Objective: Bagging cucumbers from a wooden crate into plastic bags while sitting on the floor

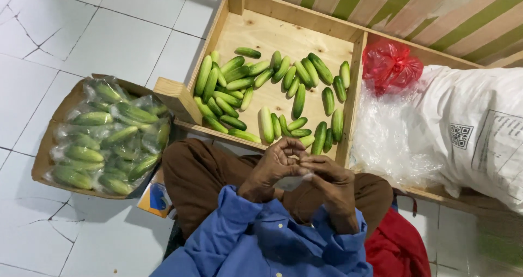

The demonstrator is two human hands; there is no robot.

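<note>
Pinching a small piece of clear plastic film [294, 180] between them, both hands meet in front of the person's lap, just below the near edge of the wooden tray [283, 34]. The film is thin and crumpled, so I cannot tell which way its long side runs; only a pale scrap shows under the fingers. The left hand [275, 165] curls over it from the left with the fingers bent inward, and the right hand [332, 181] closes on it from the right, the two hands touching at the fingertips, neither spread. Both sit equally close to the film, since it lies right between them. Loose cucumbers [267, 89] lie straight ahead of the hands in the tray, most with their long axes pointing away from the person or slanting slightly; the nearest ones sit just beyond the fingertips, a little closer to the left hand. To the left, on the tiled floor [81, 37], a cardboard box [41, 160] holds cucumbers already wrapped in plastic, well apart from the hands. To the right, a heap of clear plastic bags [389, 138] lies against a white sack [474, 124], nearer the right hand, with a red bag [389, 64] behind it.
</note>
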